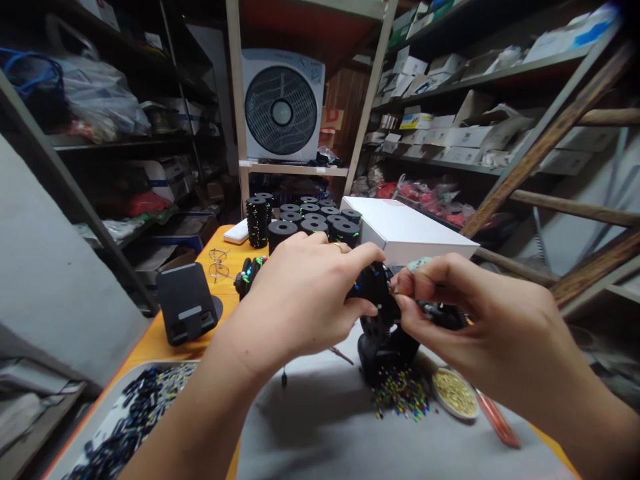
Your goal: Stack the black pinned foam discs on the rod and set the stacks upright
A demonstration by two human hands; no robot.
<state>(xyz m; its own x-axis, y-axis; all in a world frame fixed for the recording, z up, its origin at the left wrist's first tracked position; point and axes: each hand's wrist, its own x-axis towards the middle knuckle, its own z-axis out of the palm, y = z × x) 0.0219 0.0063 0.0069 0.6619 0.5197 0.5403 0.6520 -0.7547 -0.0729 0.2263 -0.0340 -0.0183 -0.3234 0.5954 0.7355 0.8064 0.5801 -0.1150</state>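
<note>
My left hand (305, 293), with a ring on one finger, is curled over a black cylindrical part (373, 287) on a dark stand (383, 353). The fingers hide much of that part. At its right side, my right hand (465, 313) pinches thumb and forefinger together; what lies between the tips is too small to make out. A greenish wrap (419, 264) covers one of its fingertips. Below the stand is a heap of small multicoloured beads or pins (403, 395). A white dish (456, 395) of tiny gold-coloured pieces sits beside it.
Several black ringed cylinders (283, 230) stand at the back, left of a white box (415, 230). A black phone stand (186, 301) and glasses (219, 265) are at left. A tray (95, 437) of black parts lies front left; a red tool (497, 419) lies at right.
</note>
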